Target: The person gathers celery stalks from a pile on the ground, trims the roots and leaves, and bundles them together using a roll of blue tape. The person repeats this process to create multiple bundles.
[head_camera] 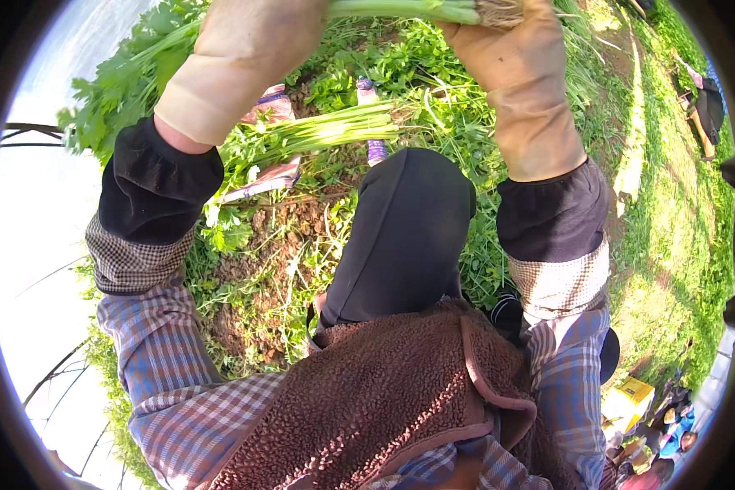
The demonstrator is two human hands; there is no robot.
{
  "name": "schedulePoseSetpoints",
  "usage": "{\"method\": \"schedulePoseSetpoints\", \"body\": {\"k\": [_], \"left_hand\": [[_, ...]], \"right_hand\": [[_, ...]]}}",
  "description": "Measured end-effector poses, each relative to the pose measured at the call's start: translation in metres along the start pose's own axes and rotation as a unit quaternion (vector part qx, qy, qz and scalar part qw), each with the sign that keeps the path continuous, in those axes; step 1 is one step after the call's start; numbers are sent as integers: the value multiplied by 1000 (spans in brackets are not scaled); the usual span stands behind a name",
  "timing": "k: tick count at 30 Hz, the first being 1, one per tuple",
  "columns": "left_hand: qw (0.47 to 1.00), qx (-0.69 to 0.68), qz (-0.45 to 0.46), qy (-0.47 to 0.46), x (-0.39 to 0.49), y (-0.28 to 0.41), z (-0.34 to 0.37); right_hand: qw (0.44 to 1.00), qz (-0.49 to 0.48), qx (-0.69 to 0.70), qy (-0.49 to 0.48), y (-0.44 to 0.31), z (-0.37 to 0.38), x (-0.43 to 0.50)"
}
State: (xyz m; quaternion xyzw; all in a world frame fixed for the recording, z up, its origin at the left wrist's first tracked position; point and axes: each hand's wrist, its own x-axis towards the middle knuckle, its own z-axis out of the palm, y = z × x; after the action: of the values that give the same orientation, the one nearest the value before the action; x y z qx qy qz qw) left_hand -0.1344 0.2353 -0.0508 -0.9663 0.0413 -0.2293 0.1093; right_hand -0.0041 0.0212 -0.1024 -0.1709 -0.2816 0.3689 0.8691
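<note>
Both my hands wear tan gloves and are raised at the top edge of the view, where their upper parts are cut off. My left hand [263, 52] is closed around a bunch of celery [404, 8], whose leaves spread out to the left. At the other end, my right hand [517, 73] grips the bunch by its brown roots [499, 13]. Below them, a second celery bunch [337, 127] lies on the ground, roots to the right. It rests across a pink and purple strip [376, 150], and pinkish printed material [275, 174] shows around its leafy end.
My bent knee [410, 226] in black trousers rises just below the lying bunch. Leafy greens [410, 58] and bare soil [263, 245] surround it. A yellow box [631, 401] and several people [677, 429] are at the lower right. Pale sheeting [37, 214] borders the left.
</note>
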Motion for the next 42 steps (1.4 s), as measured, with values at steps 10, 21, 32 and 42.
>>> {"method": "schedulePoseSetpoints", "body": {"k": [10,21,32,42], "left_hand": [[956,-72,-85,-272,-107,37,200],[907,-149,-90,-382,-91,30,191],[922,-185,-151,-305,-133,44,229],[919,-277,14,-279,50,90,213]], "right_hand": [[871,223,-107,424,116,-169,-38],[571,5,-820,-31,173,-184,-57],[584,152,-778,176,112,-279,-86],[462,560,-679,-110,52,-295,-286]]}}
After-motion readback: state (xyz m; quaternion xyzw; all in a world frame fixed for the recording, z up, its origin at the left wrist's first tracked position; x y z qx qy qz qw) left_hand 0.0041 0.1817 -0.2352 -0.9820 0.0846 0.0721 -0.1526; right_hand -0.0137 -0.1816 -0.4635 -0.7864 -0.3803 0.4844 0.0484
